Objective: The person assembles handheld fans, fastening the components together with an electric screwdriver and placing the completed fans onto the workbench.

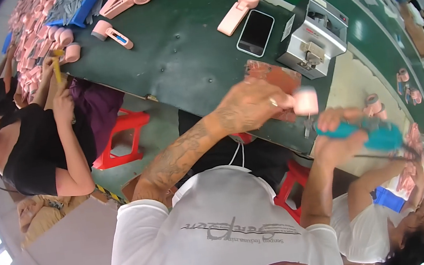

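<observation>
My left hand [251,106] is closed, pinching a pink handheld fan part [305,102] with a round head over the bench's near edge. In my right hand [336,136] is a teal electric screwdriver [383,134], blurred by motion, gripped around its body. Its thin tip end lies just below the pink part; whether the two touch I cannot tell. Under my left hand lies a reddish-brown pad [276,77]. Beyond it stands a grey metal screw feeder [312,37]. A phone [256,32] and a whole pink handheld fan [239,10] rest to its left.
Pink fan parts [32,49] are heaped at the far left, beside a blue bin [77,13] of grey pieces. A co-worker in black [46,150] sits at left, another in white [363,222] at right. Red stools [125,139] stand by the green bench [167,46].
</observation>
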{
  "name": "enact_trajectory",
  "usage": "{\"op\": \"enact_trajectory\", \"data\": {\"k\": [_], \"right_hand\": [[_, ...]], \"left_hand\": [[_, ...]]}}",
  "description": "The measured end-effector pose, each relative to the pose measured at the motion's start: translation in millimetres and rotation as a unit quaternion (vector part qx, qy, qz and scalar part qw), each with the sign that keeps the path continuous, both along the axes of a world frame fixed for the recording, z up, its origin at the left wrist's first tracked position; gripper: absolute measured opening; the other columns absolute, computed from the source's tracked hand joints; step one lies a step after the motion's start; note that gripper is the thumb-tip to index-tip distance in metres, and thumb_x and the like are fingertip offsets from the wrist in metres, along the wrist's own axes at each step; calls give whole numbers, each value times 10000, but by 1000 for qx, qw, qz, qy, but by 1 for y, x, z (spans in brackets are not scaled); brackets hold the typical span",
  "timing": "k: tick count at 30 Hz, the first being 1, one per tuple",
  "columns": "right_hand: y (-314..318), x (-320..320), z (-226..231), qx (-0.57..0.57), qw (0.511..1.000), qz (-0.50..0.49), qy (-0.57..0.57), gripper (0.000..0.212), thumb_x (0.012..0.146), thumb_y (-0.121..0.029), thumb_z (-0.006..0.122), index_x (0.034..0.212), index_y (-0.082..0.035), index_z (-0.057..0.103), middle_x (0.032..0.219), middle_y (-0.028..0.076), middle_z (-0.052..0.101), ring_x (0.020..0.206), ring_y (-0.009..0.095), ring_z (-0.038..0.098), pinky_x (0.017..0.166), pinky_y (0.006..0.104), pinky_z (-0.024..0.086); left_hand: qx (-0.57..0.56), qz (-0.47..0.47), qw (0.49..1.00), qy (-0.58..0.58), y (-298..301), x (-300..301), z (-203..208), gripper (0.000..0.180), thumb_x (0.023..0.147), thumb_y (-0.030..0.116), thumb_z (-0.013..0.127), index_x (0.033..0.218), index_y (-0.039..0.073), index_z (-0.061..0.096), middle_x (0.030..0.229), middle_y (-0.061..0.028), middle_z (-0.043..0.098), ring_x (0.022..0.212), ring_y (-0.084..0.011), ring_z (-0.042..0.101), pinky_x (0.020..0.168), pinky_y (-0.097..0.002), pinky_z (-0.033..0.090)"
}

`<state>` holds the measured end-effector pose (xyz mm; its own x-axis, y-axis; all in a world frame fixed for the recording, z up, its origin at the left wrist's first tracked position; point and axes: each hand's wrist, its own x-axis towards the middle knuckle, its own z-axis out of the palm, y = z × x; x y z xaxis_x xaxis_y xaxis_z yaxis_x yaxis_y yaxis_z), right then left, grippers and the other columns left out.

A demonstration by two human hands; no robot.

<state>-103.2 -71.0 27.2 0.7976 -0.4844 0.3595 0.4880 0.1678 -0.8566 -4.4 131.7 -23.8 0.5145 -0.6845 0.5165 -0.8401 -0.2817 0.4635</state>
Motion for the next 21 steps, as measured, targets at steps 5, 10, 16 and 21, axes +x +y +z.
{"op": "enact_trajectory", "data": {"k": [5, 10, 16, 21], "right_hand": [[20, -43, 6, -20, 993, -91, 70, 671, 963, -708, 557, 1019, -40, 528, 643, 68, 499, 509, 209, 513, 458, 339, 418], [13, -55, -17, -38, 992, -48, 111, 695, 924, -627, 703, 1101, 32, 570, 712, 91, 589, 632, 196, 604, 552, 333, 482], [3, -77, -12, -5, 989, -44, 143, 685, 911, -569, 746, 1142, 56, 586, 745, 78, 591, 678, 197, 596, 627, 326, 479], [-1, -95, -18, 12, 991, -52, 120, 521, 919, -345, 797, 1222, 35, 612, 806, 77, 643, 702, 116, 580, 596, 250, 426]], "left_hand": [[21, 299, 947, -113, 95, 50, -9, 228, 1033, 165, 556, 1152, 36, 702, 1078, -206, 713, 1006, -412, 675, 876, -473, 535], [60, 377, 906, -180, 111, 80, 12, 328, 918, 165, 745, 1205, 16, 691, 1249, -177, 671, 1188, -374, 620, 1010, -478, 495], [-88, -20, 982, 165, -119, 5, 37, 401, 897, 334, 788, 1159, 48, 686, 1153, -154, 686, 1063, -348, 662, 959, -441, 518], [91, -106, 954, 265, -302, -18, 15, 583, 903, 545, 665, 1152, 18, 688, 1144, -191, 682, 1087, -365, 653, 961, -453, 501]]}}
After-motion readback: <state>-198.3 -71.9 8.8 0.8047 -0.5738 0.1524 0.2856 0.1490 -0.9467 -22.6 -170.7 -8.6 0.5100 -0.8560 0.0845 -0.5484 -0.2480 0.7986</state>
